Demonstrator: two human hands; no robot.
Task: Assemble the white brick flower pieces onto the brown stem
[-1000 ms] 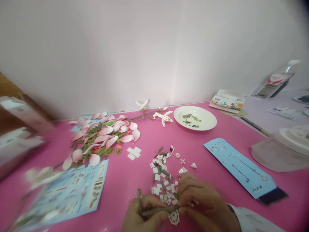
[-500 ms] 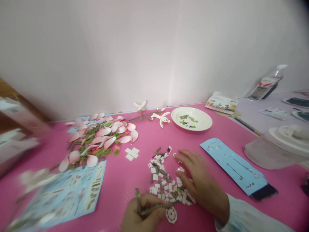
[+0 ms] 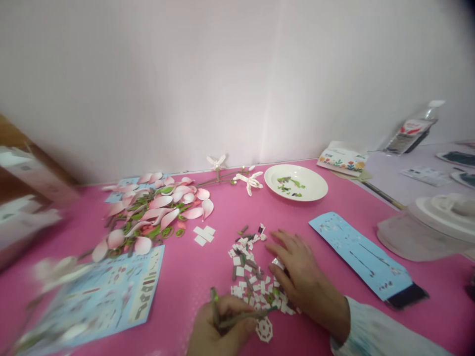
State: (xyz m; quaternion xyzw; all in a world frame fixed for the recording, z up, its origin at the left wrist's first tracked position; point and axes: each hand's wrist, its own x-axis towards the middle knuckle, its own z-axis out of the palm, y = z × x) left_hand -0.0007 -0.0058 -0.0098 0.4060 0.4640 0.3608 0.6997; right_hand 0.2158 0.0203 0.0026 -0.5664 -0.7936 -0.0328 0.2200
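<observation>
At the bottom of the head view, my left hand (image 3: 224, 329) pinches a brown branch piece (image 3: 237, 320) made of bricks, with a short green-tipped upright part near the thumb side. My right hand (image 3: 299, 267) lies palm down at the right side of a pile of small bricks (image 3: 247, 272), fingers spread over it. The pile is mostly white pieces with some brown and green ones. Some bricks are hidden under the right hand's fingers. A white octagonal openwork piece (image 3: 264, 329) lies just below the pile, beside the branch's tip.
Pink petals (image 3: 168, 212) are heaped at the left, above a blue printed sheet (image 3: 107, 296). White square tiles (image 3: 204, 235) lie mid-table. A white-flowered branch (image 3: 230, 177) rests by the wall. Right of it are a white plate (image 3: 311, 194), a blue packet (image 3: 356, 252) and a lidded container (image 3: 404, 237).
My right hand has shifted slightly over the edge of the pile, and a small white ring-like piece near its index finger is out of sight. My left hand keeps hold of the branch piece.
</observation>
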